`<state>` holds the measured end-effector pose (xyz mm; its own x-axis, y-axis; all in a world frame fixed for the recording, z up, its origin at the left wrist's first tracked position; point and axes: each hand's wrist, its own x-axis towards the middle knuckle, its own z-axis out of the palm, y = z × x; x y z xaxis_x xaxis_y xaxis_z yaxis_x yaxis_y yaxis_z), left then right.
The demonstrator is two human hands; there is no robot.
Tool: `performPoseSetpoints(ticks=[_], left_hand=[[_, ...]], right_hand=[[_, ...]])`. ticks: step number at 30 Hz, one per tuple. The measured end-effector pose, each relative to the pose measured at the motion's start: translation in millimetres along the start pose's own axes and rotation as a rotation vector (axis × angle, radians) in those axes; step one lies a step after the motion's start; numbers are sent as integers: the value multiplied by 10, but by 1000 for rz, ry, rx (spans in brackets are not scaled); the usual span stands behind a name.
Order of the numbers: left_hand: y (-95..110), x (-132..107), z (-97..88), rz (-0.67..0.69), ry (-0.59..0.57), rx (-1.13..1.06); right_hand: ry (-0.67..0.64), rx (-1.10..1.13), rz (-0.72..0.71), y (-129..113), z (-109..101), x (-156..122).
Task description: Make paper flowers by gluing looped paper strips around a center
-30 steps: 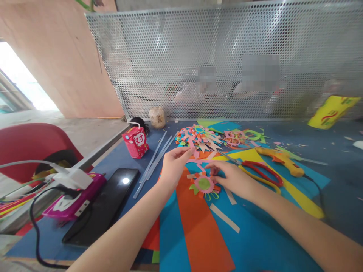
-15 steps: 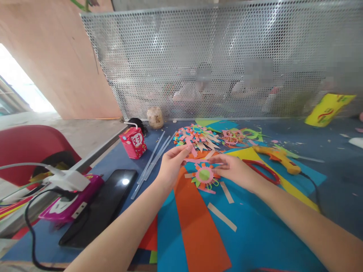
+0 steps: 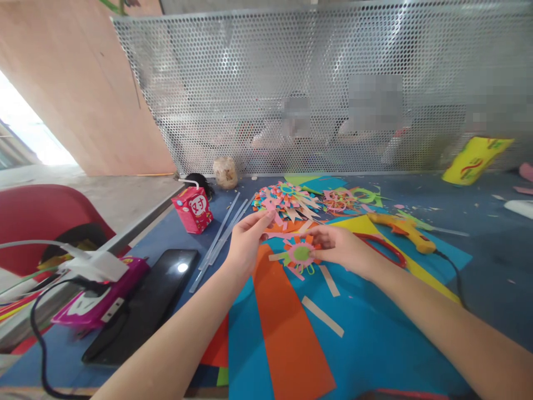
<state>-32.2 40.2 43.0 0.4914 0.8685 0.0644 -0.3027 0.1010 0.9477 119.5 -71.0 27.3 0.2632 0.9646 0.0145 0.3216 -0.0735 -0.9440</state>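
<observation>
My left hand pinches a pink paper strip between thumb and fingertips, above the orange paper. My right hand is closed at the right edge of a small paper flower, thumb near its green centre and the other fingers behind. The flower has a pink ring and orange, pink and green petals. Another pink strip lies between the two hands; whether a finger touches it I cannot tell. Pale paper strips rest on the blue sheet beside a long orange sheet.
Beyond my hands lies a pile of finished-looking paper flowers. Red-handled scissors and a yellow glue gun are at right. To the left are clear glue sticks, a red drink carton, a phone and a purple power strip.
My right thumb has come onto the face of the paper flower, which has shifted slightly to the right and tilted. My left hand still pinches the pink strip.
</observation>
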Motion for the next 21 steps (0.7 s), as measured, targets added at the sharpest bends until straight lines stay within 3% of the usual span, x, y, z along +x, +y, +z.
performPoseSetpoints(ticks=[6, 14, 21], left_hand=[[-18, 18, -21, 9, 26, 8], [-25, 24, -24, 9, 3, 18], [-31, 31, -33, 15, 4, 23]], right_hand=[[72, -48, -17, -32, -8, -13], [-4, 423, 209, -132, 38, -61], [115, 504, 182, -86, -17, -26]])
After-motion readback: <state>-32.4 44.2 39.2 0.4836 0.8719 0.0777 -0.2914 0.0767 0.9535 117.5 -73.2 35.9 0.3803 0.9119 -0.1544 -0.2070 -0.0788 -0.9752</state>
